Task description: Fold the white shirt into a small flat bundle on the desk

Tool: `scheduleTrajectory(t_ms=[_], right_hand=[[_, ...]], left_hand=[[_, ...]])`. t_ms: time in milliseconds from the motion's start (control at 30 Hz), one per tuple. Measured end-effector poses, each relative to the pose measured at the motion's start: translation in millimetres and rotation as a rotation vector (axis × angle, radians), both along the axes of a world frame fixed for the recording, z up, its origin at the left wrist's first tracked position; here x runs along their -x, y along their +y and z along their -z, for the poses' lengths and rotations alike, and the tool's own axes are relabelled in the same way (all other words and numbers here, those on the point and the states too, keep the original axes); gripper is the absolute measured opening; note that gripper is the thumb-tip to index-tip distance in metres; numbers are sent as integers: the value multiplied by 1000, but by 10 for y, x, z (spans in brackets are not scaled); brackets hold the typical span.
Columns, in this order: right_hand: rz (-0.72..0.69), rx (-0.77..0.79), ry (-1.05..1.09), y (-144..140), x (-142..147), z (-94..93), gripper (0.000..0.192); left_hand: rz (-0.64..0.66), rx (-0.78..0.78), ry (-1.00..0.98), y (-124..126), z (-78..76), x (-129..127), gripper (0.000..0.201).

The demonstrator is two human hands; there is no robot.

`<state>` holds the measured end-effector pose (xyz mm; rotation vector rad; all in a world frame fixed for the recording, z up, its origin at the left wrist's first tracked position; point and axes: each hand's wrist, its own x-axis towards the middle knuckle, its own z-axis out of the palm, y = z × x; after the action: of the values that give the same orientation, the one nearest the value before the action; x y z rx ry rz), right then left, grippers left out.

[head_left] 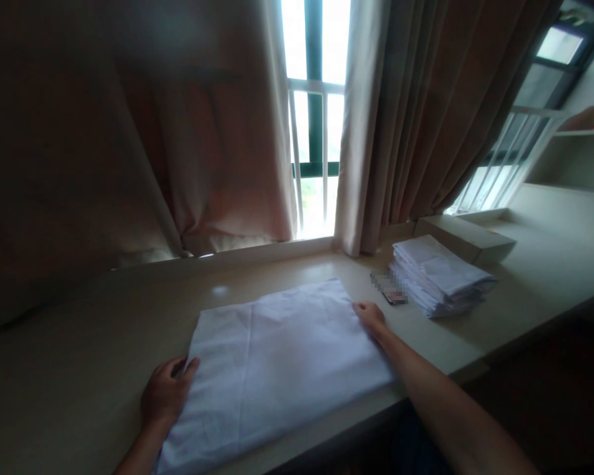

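A white cloth (277,363), folded into a flat rectangle, lies on the pale counter (79,369) in front of me. My left hand (165,392) grips its left edge, thumb on top of the fabric. My right hand (371,318) rests with its fingers on the cloth's right edge near the far corner; whether it pinches the fabric is unclear.
A stack of folded white cloths (438,276) sits to the right, with a small dark card-like object (389,288) beside it and a flat box (462,236) behind. Pink curtains (218,145) hang along the barred window (317,119). The counter's front edge runs under my arms.
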<state>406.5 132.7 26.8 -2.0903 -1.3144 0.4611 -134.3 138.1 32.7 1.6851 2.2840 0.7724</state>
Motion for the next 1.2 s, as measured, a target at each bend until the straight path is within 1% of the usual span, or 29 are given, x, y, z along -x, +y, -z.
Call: scheduleTrajectory(t_ms=[67,200,267,400,500,600,767,867,967,1033,1100,1133,1200], right_hand=[[15,-19,-1,-1,4,6,33],[75,-65,-12,-5,9,50,42],[90,-88,-25,-5,13,85,37],[94,-117,-65,1,25,140,23],[87,-127,-91,2,36,150,24],[70,-127,-117,-11,58,137,26],[24,-108,-167,-44,93,109,27],[-7,-79,-174,-31,51,75,27],[-53,-48,-168,-8,-20,-11,31],[-70,-40,-175,-30,-22,-83,38],[-87,-64,-199,-124,49,-135,46],[-125,-88,-234,-201,112,-143,50],[-265,-120,-347,-396,260,-117,57]], left_hand=[[18,-26,58,15,50,16,57],[29,-56,108,51,153,60,58],[33,-71,110,63,187,76,58],[64,-97,140,60,198,80,55],[87,-117,165,45,182,67,54],[78,-119,168,38,178,62,54],[82,-114,188,58,208,76,52],[90,-131,195,58,208,58,47],[91,-152,190,34,188,14,44],[94,-162,200,17,180,-13,44],[96,-169,213,6,182,-28,44],[96,-170,219,3,186,-31,43],[91,-171,229,-2,197,-31,44]])
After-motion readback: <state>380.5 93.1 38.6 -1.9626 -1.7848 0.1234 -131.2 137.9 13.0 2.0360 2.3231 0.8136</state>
